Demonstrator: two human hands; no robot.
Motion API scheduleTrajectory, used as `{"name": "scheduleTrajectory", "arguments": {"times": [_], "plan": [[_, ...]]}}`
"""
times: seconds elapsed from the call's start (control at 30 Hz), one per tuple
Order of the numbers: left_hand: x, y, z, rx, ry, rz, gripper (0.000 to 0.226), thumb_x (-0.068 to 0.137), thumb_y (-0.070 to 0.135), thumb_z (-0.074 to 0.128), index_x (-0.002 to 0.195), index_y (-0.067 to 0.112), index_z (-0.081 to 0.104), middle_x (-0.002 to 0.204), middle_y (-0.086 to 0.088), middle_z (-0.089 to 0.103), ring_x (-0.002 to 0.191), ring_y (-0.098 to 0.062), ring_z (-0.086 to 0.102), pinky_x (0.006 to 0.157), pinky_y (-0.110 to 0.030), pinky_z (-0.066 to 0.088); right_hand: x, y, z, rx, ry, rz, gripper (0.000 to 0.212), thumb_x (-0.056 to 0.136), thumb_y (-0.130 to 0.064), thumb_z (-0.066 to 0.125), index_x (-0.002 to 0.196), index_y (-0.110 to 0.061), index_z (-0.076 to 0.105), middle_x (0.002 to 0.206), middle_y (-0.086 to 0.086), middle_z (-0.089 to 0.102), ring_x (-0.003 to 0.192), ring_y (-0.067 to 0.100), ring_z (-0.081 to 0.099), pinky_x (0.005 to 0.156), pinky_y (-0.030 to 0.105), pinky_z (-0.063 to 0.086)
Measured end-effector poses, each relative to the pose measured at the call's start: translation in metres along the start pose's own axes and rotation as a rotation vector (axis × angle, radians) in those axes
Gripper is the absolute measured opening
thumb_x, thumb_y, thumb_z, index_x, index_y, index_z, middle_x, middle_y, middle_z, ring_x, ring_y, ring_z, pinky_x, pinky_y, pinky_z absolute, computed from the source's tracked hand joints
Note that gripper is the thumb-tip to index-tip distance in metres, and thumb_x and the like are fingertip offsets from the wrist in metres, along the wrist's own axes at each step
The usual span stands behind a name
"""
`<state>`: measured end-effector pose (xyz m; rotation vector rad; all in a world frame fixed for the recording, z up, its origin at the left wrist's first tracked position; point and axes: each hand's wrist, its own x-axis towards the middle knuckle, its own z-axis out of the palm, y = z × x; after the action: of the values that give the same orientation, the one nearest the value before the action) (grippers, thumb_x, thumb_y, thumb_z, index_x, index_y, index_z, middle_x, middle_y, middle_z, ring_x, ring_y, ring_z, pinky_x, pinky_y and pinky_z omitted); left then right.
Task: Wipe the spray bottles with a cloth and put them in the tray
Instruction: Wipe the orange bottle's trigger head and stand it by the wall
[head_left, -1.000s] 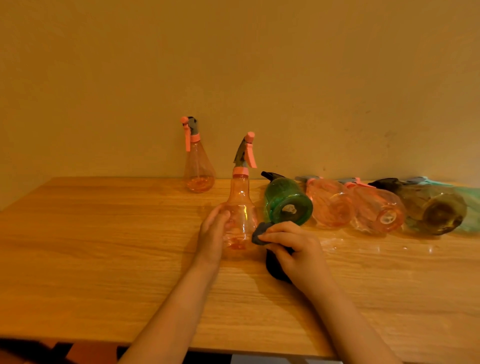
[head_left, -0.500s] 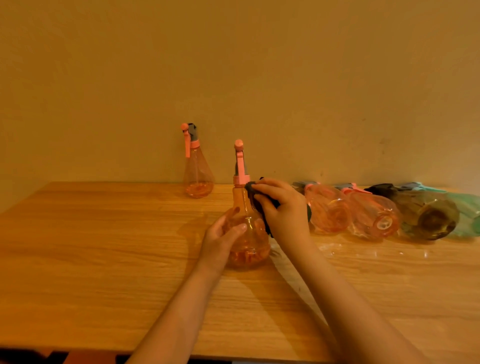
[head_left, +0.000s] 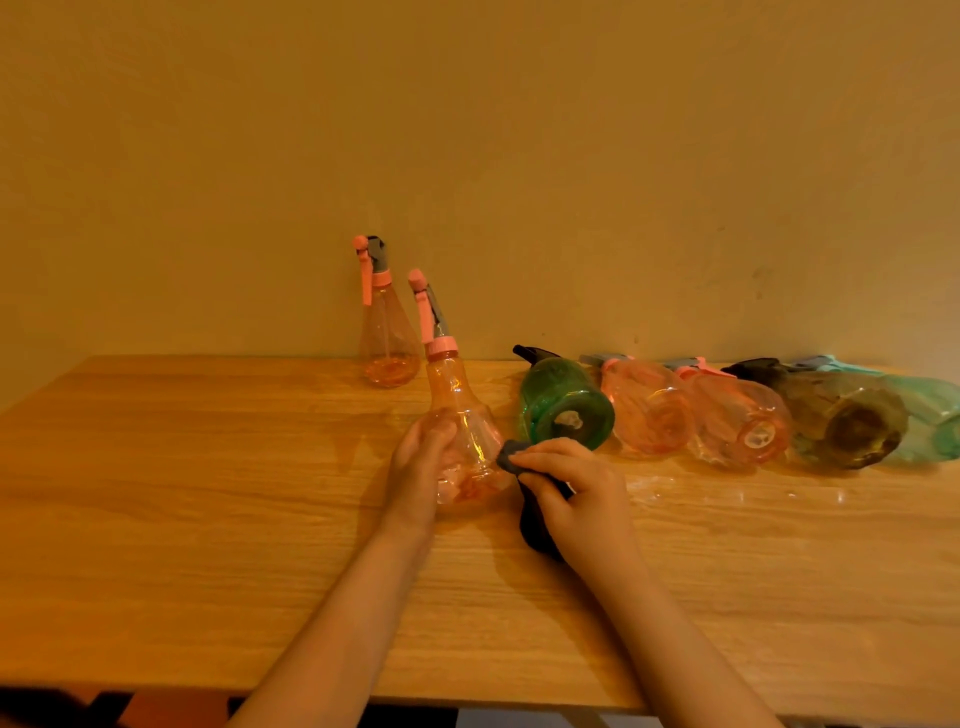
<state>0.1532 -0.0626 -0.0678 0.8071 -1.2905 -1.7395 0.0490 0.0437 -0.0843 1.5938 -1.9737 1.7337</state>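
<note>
Dropping from the neck to the base of the orange spray bottle (head_left: 460, 436), the right hand (head_left: 576, 496) pinches the dark cloth (head_left: 535, 519); the left hand (head_left: 421, 467) still grips the bottle, now tilted left.

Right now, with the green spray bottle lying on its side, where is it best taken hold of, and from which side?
Probably around the wide body of the green spray bottle, from above. It lies with its flat base toward the camera and its dark nozzle toward the wall. A pink bottle lies close on its right, so a side approach looks cramped; fingers would go over the curved top.
</note>
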Motion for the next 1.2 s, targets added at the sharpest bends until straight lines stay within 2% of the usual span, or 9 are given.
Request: {"name": "scheduleTrajectory", "arguments": {"times": [0.07,0.2,0.3,0.43,0.6,0.73,0.93,1.1,1.2], "plan": [[-0.002,0.001,0.001,-0.003,-0.021,0.005,0.019,0.083,0.028,0.063,0.102,0.028,0.059,0.100,-0.003,0.066,0.087,-0.015,0.064,0.067,-0.030,0.051,0.000,0.000,0.000,0.002,-0.012,-0.005,0.022,0.074,-0.007,0.063,0.090,-0.016,0.075,0.090,-0.014,0.064,0.091,-0.001,0.059,0.083,0.009,0.043],[-0.006,0.004,0.002,0.093,-0.028,0.022,0.068,0.057,0.046,0.072,0.120,0.026,0.055,0.124,-0.006,0.059,0.112,-0.025,0.059,0.090,-0.045,0.052,0.000,-0.002,-0.001,0.030,-0.020,-0.019,0.023,0.075,-0.007,0.063,0.091,-0.018,0.074,0.091,-0.017,0.063,0.091,-0.001,0.060,0.083,0.011,0.045],[-0.004,0.004,-0.001,0.068,0.008,0.039,0.031,0.085,0.028,0.064,0.115,0.025,0.058,0.111,-0.005,0.065,0.097,-0.018,0.064,0.073,-0.032,0.055,-0.002,-0.003,0.000,0.040,-0.043,-0.020,0.023,0.076,-0.005,0.064,0.092,-0.019,0.074,0.093,-0.014,0.065,0.092,0.000,0.060,0.084,0.012,0.045],[-0.002,0.005,-0.003,0.034,-0.014,0.025,0.017,0.094,0.019,0.052,0.109,0.020,0.062,0.096,-0.005,0.067,0.084,-0.015,0.064,0.063,-0.026,0.049,-0.001,-0.003,0.002,0.023,-0.018,-0.021,0.023,0.075,-0.005,0.063,0.092,-0.017,0.074,0.092,-0.018,0.063,0.092,0.000,0.060,0.083,0.012,0.046],[-0.003,0.001,-0.002,0.055,-0.132,0.027,0.019,0.094,0.015,0.051,0.109,0.020,0.063,0.085,0.001,0.071,0.072,-0.008,0.069,0.056,-0.021,0.053,0.007,-0.008,0.001,0.023,0.116,-0.012,0.019,0.076,-0.006,0.062,0.089,-0.012,0.073,0.088,-0.010,0.065,0.088,0.000,0.060,0.080,0.010,0.045],[-0.004,-0.002,-0.001,0.039,-0.217,0.041,0.020,0.089,0.012,0.058,0.108,0.018,0.063,0.086,0.001,0.074,0.077,-0.009,0.070,0.062,-0.021,0.055,0.035,-0.017,0.002,-0.019,0.181,-0.024,0.018,0.077,-0.001,0.064,0.091,-0.008,0.074,0.091,-0.007,0.065,0.089,0.002,0.059,0.082,0.008,0.044],[-0.007,0.000,0.000,0.106,-0.175,0.073,0.018,0.095,0.011,0.049,0.102,0.021,0.062,0.091,-0.002,0.069,0.073,-0.003,0.068,0.060,-0.018,0.054,0.061,-0.024,0.009,-0.076,0.197,-0.042,0.020,0.076,0.002,0.066,0.093,-0.005,0.073,0.096,0.006,0.070,0.091,0.010,0.060,0.086,0.004,0.040],[-0.006,-0.003,0.002,0.136,-0.101,0.120,0.014,0.095,0.016,0.051,0.096,0.027,0.060,0.092,-0.001,0.067,0.082,-0.014,0.065,0.070,-0.026,0.053,0.020,-0.013,0.012,-0.051,0.181,0.034,0.024,0.076,0.004,0.068,0.094,-0.011,0.074,0.093,-0.008,0.065,0.089,0.004,0.061,0.083,0.015,0.047],[-0.005,-0.004,0.004,0.149,-0.045,0.119,0.014,0.096,0.020,0.050,0.092,0.031,0.059,0.087,0.003,0.065,0.079,-0.014,0.062,0.069,-0.033,0.050,-0.001,-0.009,0.011,-0.071,0.186,0.049,0.027,0.074,0.007,0.067,0.093,-0.011,0.074,0.091,-0.009,0.064,0.088,0.001,0.058,0.082,0.011,0.045]]}}
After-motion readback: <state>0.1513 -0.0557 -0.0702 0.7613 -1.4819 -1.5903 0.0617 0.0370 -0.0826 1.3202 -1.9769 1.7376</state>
